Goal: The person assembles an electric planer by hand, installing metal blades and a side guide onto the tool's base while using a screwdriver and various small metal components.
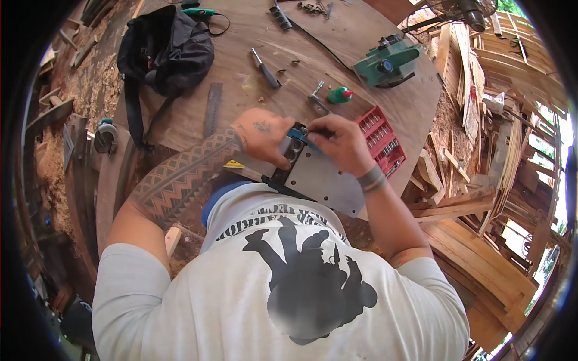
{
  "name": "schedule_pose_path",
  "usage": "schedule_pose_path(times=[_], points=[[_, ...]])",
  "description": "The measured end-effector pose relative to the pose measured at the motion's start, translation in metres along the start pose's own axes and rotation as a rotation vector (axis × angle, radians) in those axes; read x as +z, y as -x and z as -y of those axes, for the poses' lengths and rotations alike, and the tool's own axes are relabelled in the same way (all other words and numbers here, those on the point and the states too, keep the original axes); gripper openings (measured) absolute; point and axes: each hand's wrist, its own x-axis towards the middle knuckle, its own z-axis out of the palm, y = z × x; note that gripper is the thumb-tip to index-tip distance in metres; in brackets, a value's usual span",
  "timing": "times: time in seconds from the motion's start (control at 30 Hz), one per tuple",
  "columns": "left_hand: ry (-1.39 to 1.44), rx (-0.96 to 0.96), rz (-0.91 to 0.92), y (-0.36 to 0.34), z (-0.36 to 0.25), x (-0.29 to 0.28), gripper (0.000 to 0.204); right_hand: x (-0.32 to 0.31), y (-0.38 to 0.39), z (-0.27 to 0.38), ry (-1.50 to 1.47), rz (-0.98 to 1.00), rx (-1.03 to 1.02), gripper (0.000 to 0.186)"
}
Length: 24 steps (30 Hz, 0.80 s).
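Spreading out ahead, the wooden worktop (241, 36) is carrying a black bag (165, 54) toward its far left corner. By the near edge, a flat-faced tool (325, 174) is lying between both hands, its grey plate (337, 188) facing up; what is supporting it underneath, I cannot tell. Its long axis is running left to right, the right end slanting nearer the body. Toward the right edge a green machine (388, 63) is lying, and a red case of bits (382, 139) is sitting by the near right corner. The left hand (265, 138) is gripping the tool from its left, thumb reaching over the dark slot (293, 150) that is crossing it from far to near. The right hand (340, 141) is pinching at the blue end piece (299, 131), at the slot's far end; exactly what those fingers are holding, I cannot tell
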Motion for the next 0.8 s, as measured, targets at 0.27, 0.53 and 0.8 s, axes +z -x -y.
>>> schedule_pose_path(times=[0.27,0.53,0.8], points=[[-0.078,0.001,0.024,0.001,0.002,0.001,0.086,0.029,0.02,-0.013,0.17,-0.04,-0.279,0.02],[-0.049,-0.061,0.061,0.002,-0.006,-0.004,0.078,0.031,0.019,-0.015,0.219,-0.054,-0.302,0.02],[-0.065,-0.085,0.082,0.004,-0.01,-0.006,0.079,0.031,0.02,-0.007,0.336,-0.027,-0.314,0.015]])
